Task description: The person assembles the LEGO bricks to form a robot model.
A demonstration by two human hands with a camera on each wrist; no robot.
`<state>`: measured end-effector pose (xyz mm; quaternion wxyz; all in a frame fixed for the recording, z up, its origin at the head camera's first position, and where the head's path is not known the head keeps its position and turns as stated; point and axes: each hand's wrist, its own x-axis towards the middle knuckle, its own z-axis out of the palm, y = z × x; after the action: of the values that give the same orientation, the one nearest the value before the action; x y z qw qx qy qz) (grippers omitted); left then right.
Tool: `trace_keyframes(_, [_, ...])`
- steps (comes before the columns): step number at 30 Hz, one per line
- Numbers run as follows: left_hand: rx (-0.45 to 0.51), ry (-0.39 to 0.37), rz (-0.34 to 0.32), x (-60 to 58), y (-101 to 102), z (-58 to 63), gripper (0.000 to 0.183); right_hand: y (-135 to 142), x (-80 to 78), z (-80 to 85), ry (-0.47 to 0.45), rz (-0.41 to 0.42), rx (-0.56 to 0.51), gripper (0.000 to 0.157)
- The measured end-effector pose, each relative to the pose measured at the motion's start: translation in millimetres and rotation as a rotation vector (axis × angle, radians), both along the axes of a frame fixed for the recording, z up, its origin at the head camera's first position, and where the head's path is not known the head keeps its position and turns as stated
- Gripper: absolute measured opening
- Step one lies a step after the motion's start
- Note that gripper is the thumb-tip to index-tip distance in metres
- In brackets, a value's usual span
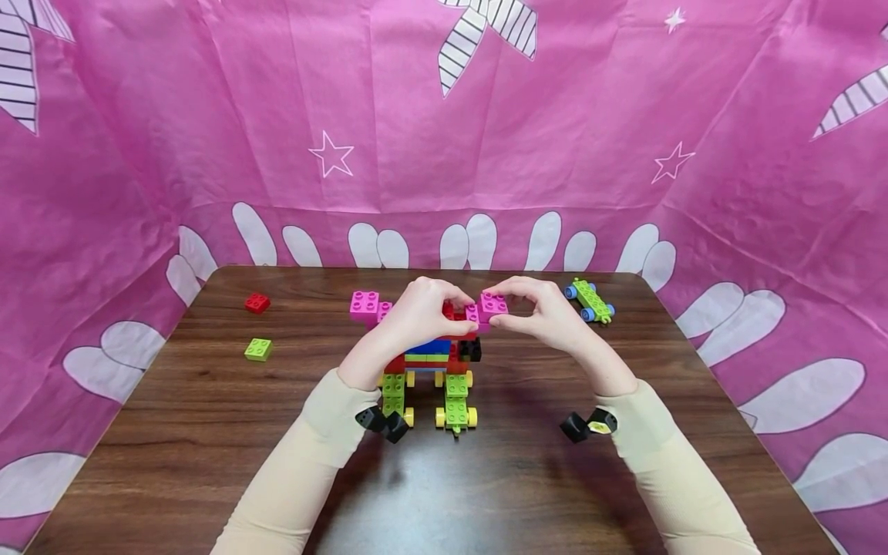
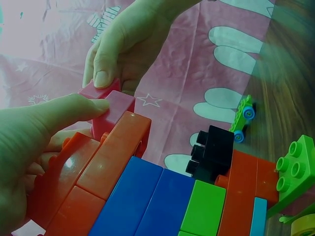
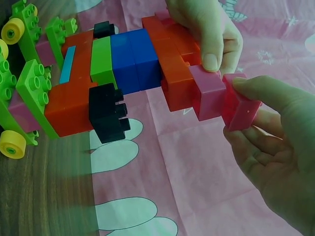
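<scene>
A brick figure (image 3: 135,61) of red, blue, green and pink toy building bricks stands on green wheeled bases (image 1: 455,405) with yellow wheels. My right hand (image 1: 544,312) pinches the outermost pink brick (image 3: 240,107) between thumb and fingers at the figure's right end. That brick touches another pink brick (image 3: 209,93); whether their studs are fully pressed together I cannot tell. My left hand (image 1: 419,308) grips this inner pink brick beside the red top bricks (image 2: 115,150), thumb on its side. At the figure's left end sit more pink bricks (image 1: 364,304), partly covered by the left hand.
On the wooden table (image 1: 527,478), a red brick (image 1: 257,302) and a lime green brick (image 1: 259,350) lie at the left. A green wheeled base (image 1: 590,301) with blue wheels is at the back right. Black bricks (image 3: 107,113) jut from the figure's side. Pink cloth (image 1: 590,139) surrounds the table.
</scene>
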<state>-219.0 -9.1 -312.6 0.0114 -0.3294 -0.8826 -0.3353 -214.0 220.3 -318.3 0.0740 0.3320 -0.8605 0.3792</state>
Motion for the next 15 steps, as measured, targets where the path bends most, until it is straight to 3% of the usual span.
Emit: trace_keyframes(15, [0.000, -0.017, 0.004, -0.1, 0.0, -0.3, 0.033, 0.1, -1.2, -1.1, -0.003, 0.027, 0.006, 0.035])
